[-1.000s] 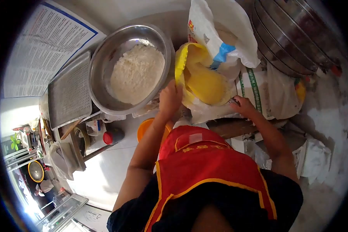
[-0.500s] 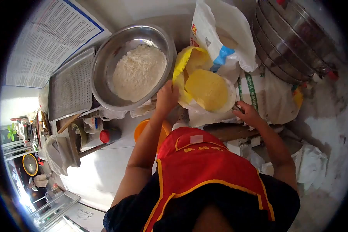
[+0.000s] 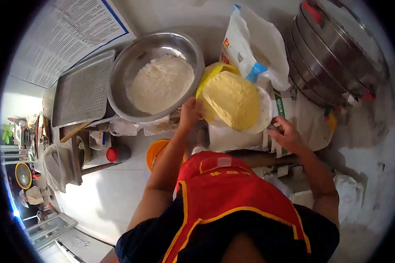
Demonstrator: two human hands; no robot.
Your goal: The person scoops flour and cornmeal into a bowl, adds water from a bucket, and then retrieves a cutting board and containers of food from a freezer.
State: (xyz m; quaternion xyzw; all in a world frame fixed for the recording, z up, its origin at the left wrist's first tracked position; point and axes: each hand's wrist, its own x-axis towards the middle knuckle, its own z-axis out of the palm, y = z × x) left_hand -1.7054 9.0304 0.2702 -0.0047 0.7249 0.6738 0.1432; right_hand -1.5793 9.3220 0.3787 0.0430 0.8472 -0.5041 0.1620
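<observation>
My right hand (image 3: 287, 134) is closed on the right edge of a white bowl (image 3: 266, 108), whose full shape is hidden. A tall heap of fine yellow flour (image 3: 232, 98) fills it, rising above the rim. The bowl is over the mouth of a yellow bag (image 3: 200, 92). My left hand (image 3: 190, 115) pinches the near left edge of that bag, beside the steel basin's rim. Pale flour (image 3: 163, 83) lies piled in the large steel basin (image 3: 118, 105) to the left.
An open white sack (image 3: 245, 37) stands behind the yellow bag. Stacked round metal steamers (image 3: 324, 57) are at the right, and a perforated tray (image 3: 81, 87) leans at the left. Below are an orange bucket (image 3: 152, 153) and a red-lidded jar (image 3: 118, 154).
The bowl has risen toward me out of the yellow bag, with a higher heap of yellow flour now showing. My left hand stays at the bag's edge. The view has shifted slightly.
</observation>
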